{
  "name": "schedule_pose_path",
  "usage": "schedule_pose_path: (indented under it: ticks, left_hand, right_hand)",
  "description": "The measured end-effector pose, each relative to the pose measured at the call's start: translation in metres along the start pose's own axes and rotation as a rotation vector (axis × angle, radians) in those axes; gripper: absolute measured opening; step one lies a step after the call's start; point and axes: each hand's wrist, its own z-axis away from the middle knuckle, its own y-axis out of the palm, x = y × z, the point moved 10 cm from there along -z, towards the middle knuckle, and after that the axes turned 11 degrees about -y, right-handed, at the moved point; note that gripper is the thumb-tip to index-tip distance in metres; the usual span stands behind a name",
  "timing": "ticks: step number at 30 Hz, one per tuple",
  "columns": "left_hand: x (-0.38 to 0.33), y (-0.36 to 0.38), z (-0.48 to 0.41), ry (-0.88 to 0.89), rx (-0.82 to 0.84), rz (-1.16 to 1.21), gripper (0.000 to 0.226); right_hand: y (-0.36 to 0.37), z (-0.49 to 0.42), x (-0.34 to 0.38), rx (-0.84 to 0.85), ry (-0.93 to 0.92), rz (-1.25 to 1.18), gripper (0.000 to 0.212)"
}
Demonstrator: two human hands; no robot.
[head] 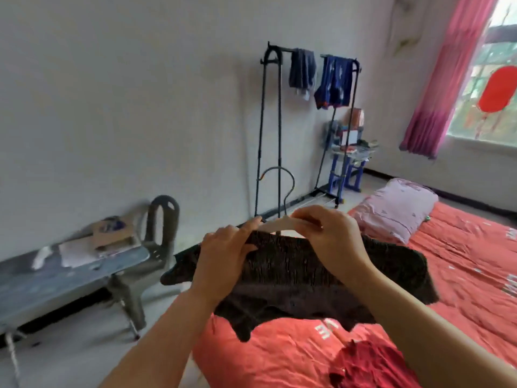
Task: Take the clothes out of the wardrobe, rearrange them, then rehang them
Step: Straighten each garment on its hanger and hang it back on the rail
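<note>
Left hand (223,253) and right hand (327,233) each pinch the neckline of a dark knitted top (293,275) around a pale hanger (277,224), held above the red bed (461,261), clothes rack (307,121) behind.

Soft daylight comes from the 1 window (488,79) at my upper right, blown out to white near its top, and it lights the room evenly with a dim shadow under the bench (70,270). My view is smeared throughout, worst at the bench, and the wide lens bows the clothes rack (271,130) and tilts the wall (112,93).
</note>
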Motion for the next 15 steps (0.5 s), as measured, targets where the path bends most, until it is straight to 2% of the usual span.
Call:
schedule_pose_path:
  ticks: [4,8,11,15]
  left_hand:
    - [0.094,-0.14,0.023,-0.067,-0.116,-0.194,0.041]
    - [0.171,-0.268,0.062,-0.183,-0.214,-0.381,0.046]
    - [0.206,-0.353,0.088,-0.247,-0.309,-0.504,0.059]
    - [0.239,-0.432,0.105,-0.323,-0.354,-0.531,0.047]
  right_hand:
    - [0.05,-0.032,0.144,0.066,-0.142,-0.032,0.011]
    - [0.105,-0.049,0.271,0.096,-0.269,-0.177,0.015]
    - [0.151,-0.052,0.36,0.149,-0.382,-0.269,0.014]
    - [0.218,-0.045,0.47,0.26,-0.537,-0.399,0.015]
